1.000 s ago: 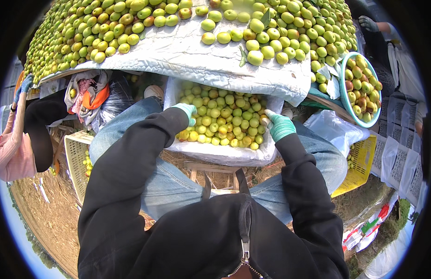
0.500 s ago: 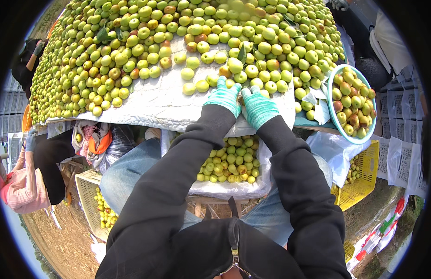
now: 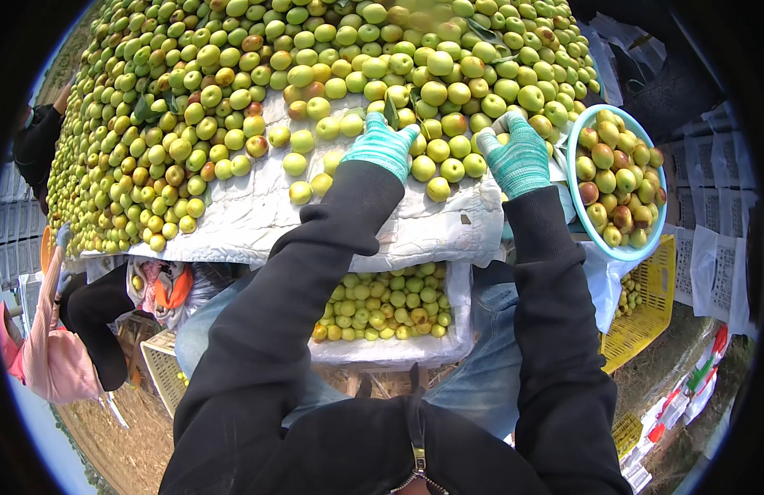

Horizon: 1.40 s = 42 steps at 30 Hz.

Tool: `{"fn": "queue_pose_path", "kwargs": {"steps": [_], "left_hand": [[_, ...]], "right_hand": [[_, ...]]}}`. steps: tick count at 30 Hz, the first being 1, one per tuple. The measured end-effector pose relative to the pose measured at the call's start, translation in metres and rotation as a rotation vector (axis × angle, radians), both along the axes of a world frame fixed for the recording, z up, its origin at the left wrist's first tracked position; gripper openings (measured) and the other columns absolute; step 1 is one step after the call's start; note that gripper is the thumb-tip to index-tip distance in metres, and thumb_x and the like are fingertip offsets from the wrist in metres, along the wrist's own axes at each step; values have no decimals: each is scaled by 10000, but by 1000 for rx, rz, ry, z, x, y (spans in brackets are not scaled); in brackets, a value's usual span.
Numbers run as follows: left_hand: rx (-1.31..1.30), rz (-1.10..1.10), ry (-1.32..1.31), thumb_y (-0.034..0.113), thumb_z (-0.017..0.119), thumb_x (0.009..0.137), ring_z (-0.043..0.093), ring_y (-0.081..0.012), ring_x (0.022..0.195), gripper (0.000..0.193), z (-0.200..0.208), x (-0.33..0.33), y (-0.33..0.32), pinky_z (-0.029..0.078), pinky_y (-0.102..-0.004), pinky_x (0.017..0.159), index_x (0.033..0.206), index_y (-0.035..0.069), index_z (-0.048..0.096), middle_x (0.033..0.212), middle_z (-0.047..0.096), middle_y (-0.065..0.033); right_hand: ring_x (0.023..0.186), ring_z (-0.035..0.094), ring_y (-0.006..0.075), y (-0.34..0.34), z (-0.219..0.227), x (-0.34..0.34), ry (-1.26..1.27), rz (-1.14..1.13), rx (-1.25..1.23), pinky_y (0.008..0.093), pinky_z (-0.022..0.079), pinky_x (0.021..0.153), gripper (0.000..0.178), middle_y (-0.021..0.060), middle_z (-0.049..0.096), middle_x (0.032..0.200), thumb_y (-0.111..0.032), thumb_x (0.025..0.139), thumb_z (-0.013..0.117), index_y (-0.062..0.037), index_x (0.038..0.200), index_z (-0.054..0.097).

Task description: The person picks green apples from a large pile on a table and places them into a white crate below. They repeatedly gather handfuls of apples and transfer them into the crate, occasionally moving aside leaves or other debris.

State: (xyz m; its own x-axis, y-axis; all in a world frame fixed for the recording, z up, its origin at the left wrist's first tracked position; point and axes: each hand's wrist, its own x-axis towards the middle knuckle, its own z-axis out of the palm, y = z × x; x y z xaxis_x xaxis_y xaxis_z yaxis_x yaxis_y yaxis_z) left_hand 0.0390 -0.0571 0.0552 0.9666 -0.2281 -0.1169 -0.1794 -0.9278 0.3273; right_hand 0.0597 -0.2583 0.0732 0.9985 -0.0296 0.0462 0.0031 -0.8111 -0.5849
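Observation:
Many round green jujubes (image 3: 192,124), some with brown patches, lie over a pale quilted cloth (image 3: 332,235) on the table in front of me. My left hand (image 3: 382,148), in a green and white knit glove, rests among them with thumb and fingers apart. My right hand (image 3: 518,157), gloved alike, is to its right with fingers bent and thumb apart. Between the hands sits a small group of jujubes (image 3: 438,150). No fruit shows in either hand, though the undersides of my fingers are hidden.
Below the cloth edge, between my knees, stands a lined crate of jujubes (image 3: 382,305). A light-blue rimmed basin (image 3: 573,177) full of browner fruit is at right, above a yellow crate (image 3: 646,309). Another person in pink (image 3: 60,363) sits at left.
My hands have moved apart, the left one leftward and the right one rightward and up. Several jujubes now lie between them, and the view has shifted so more of the crate below shows.

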Motion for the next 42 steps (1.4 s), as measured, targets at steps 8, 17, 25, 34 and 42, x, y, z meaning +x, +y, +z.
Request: {"fn": "queue_pose_path", "kwargs": {"steps": [8, 17, 25, 34, 42], "left_hand": [[94, -44, 246, 65, 529, 841, 562, -411, 1135, 513, -2, 22, -20, 486, -386, 953, 1334, 204, 507, 1391, 298, -369], [50, -55, 255, 162, 686, 748, 492, -329, 1089, 499, -31, 28, -20, 480, -376, 940, 1234, 199, 579, 1167, 574, -135], [46, 32, 256, 129, 677, 739, 494, -342, 1111, 520, -23, 14, -31, 493, -384, 925, 1244, 206, 577, 1158, 548, -180], [-484, 141, 301, 142, 721, 646, 643, -190, 833, 537, -15, 28, 12, 528, -301, 763, 1178, 157, 653, 1033, 658, -117], [-1509, 275, 926, 37, 721, 776, 626, -235, 1035, 648, 36, -94, 106, 600, -413, 757, 1358, 135, 455, 1216, 567, -86]], "right_hand": [[834, 651, 303, 42, -27, -56, 268, 479, -494, 404, 511, 720, 376, 133, 636, 917, -279, 807, 678, -86, 1104, 553], [956, 585, 173, -70, 70, -104, -611, -164, 320, 302, 503, 871, 428, 96, 557, 1088, -95, 799, 756, -24, 1162, 542], [882, 604, 145, -388, 55, -205, -508, -865, -216, 279, 517, 774, 373, 69, 625, 974, -242, 864, 712, 0, 1131, 615], [724, 596, 113, -161, 18, -112, 76, 70, 441, 228, 468, 639, 214, 55, 647, 814, -175, 901, 649, -11, 1035, 675], [1157, 526, 365, 25, -23, -28, 156, 543, -479, 423, 469, 946, 683, 159, 487, 1271, -218, 727, 778, -219, 1339, 474]]}}
